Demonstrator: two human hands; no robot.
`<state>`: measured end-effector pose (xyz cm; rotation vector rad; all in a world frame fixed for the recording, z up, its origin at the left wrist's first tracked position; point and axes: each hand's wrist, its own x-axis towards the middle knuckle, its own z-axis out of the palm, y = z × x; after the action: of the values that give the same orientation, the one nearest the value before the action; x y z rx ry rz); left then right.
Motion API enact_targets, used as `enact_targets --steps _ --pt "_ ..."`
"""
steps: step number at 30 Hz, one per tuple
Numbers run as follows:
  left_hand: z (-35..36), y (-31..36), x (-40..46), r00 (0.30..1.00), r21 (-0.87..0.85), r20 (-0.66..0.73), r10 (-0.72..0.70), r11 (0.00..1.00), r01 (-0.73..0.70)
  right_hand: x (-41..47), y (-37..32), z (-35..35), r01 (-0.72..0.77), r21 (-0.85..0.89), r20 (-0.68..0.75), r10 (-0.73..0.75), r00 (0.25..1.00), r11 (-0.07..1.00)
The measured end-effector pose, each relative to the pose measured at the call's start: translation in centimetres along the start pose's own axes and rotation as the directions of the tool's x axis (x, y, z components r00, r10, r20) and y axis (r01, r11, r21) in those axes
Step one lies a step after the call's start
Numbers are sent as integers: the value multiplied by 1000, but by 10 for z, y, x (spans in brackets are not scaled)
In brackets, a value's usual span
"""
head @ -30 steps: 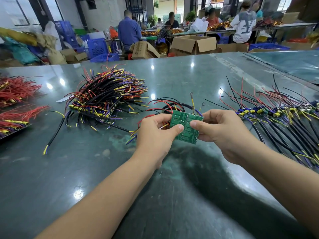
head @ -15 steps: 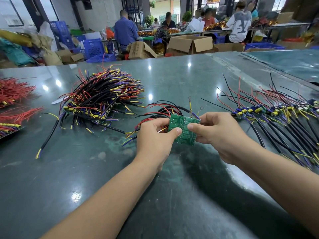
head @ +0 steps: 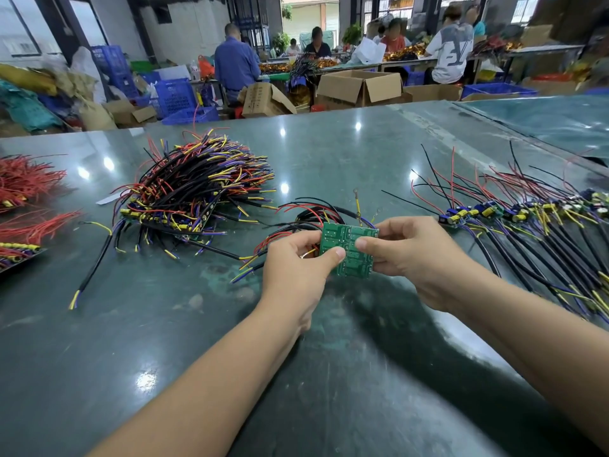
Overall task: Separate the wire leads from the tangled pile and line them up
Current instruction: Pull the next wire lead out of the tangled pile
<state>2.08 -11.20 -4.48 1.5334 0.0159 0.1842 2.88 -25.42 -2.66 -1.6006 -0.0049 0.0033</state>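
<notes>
A small green circuit board with red, black and yellow wire leads trailing behind it is held above the table. My left hand pinches its left edge with the thumb on top. My right hand pinches its right edge. A tangled pile of wired boards lies to the left of my hands. A row of separated wire leads lies lined up on the right, their black cables running toward me.
The dark green glossy table carries red wire bundles at its far left edge. One loose black cable lies left of centre. Cardboard boxes, blue crates and several seated people are beyond the table's far edge.
Both hands stay on the green board. They have shifted a little with it, and the board's angle has changed slightly.
</notes>
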Motion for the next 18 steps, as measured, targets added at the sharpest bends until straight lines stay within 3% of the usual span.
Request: enact_targets --steps 8,10,15,18 --pt "-4 6 -3 979 -204 171 -107 969 142 -3 -15 -20 -221 197 264 166 950 955" --pt "-4 6 -2 980 -226 162 -116 962 151 -4 -12 -18 -212 241 253 150 956 947" --pt "-3 5 -1 984 -237 128 -122 960 149 -7 -1 -11 -110 105 176 90 980 988" --pt "-4 6 -2 985 -238 128 -116 960 144 -7 -1 -11 -106 139 176 81 981 985"
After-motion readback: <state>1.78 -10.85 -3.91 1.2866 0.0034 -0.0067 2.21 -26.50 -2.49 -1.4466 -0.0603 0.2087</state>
